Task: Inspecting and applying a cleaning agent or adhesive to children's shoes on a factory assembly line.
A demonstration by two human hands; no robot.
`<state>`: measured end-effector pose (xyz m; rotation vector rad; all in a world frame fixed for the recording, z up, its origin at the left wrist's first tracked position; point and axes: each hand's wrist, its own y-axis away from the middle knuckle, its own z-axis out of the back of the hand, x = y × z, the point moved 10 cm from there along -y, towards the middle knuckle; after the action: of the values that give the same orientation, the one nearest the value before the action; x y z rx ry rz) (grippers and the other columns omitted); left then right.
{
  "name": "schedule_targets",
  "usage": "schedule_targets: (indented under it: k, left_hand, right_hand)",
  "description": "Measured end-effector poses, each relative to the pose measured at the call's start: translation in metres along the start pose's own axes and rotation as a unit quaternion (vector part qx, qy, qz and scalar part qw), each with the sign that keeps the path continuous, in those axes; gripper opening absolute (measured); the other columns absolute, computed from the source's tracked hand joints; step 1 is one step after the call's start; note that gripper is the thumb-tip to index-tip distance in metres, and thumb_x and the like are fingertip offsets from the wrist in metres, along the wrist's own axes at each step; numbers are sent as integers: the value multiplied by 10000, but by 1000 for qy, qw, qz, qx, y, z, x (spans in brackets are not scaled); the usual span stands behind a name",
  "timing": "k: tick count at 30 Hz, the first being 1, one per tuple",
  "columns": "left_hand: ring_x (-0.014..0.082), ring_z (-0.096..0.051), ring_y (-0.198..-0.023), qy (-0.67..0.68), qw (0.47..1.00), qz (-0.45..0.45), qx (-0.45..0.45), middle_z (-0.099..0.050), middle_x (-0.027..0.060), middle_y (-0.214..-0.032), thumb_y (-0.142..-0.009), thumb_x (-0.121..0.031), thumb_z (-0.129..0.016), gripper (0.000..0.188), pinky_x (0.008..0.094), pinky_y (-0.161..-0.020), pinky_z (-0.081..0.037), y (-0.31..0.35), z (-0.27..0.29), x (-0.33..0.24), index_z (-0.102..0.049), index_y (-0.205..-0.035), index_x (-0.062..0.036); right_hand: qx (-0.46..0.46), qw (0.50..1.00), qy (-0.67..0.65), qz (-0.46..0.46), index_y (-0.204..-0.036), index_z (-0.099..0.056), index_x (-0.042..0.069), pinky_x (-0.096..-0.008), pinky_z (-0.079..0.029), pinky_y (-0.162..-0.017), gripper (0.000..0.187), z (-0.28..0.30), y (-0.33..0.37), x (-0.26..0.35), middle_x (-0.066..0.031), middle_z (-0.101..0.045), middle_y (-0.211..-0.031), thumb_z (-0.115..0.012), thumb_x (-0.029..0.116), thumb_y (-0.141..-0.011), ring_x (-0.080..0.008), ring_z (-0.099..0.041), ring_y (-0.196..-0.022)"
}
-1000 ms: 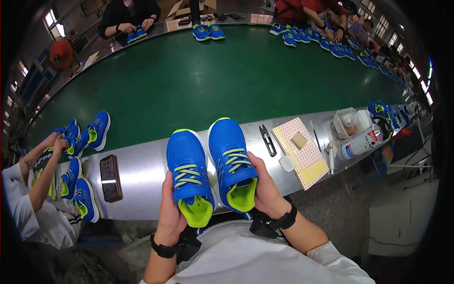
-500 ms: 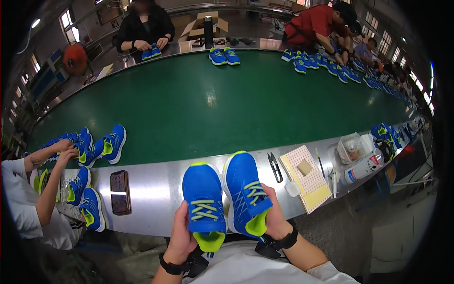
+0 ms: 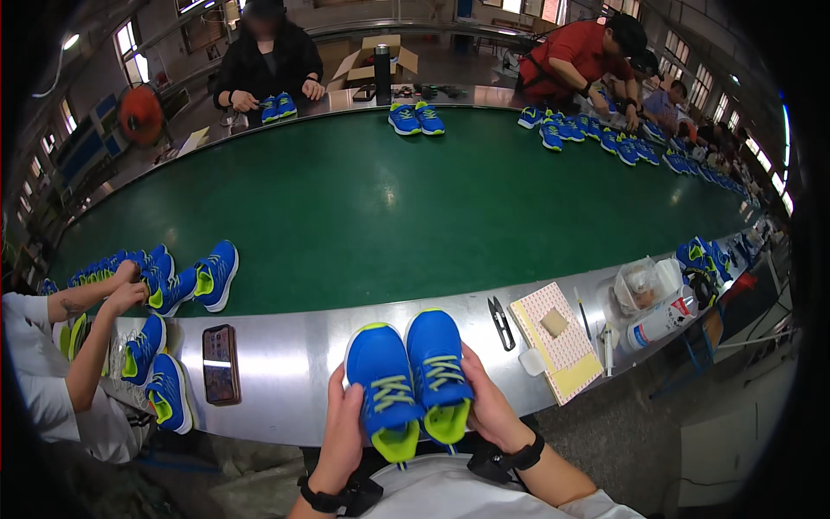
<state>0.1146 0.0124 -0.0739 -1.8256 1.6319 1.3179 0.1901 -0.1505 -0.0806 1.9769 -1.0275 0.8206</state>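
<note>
Two blue sneakers with lime-green linings and pale green laces are held side by side over the near edge of the metal table. My left hand [image 3: 344, 422] grips the left sneaker [image 3: 377, 353] along its outer side, thumb toward the laces. Around the outer side of the right sneaker [image 3: 433, 337] my right hand [image 3: 489, 400] is closed, its fingers partly hidden behind the shoe. Both toes point away from me, and the openings face me. The sneakers touch each other along their inner sides.
A phone [image 3: 221, 364] lies left on the metal ledge [image 3: 277, 346]. To the right are thread snips [image 3: 501, 323], a notebook [image 3: 566, 350], a plastic tub [image 3: 637, 287] and a bottle [image 3: 661, 321]. Beyond stretches a green belt [image 3: 389, 225]. A co-worker's hands [image 3: 128, 285] handle shoes at left.
Both sneakers have come closer to me, and the right one has turned to line up beside the left. Across the belt, a person's hands have moved apart around the shoes there.
</note>
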Motion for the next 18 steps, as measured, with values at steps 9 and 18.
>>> schedule_targets:
  k: [9,18]
  left_hand:
    - [239,-533,-1129,-384,910,-156,30,-454,203,-1350,-1005,-264,-441,402,304,-979,-402,-13,15,-10,-497,-1323,-25]
    - [187,-554,-1097,-107,991,-76,-11,-573,135,-1205,-1017,-228,-406,344,293,-923,-458,-30,42,3,-511,-1242,10]
  right_hand:
    - [214,579,695,369,-1289,-524,179,-426,-318,-1016,530,-77,15,56,-132,-410,-1340,-657,182,-776,-302,-384,-1261]
    - [349,235,763,491,-951,-649,128,-333,-393,-925,177,-118,51,50,-19,-501,-1197,-608,169,-783,-188,-476,-1114]
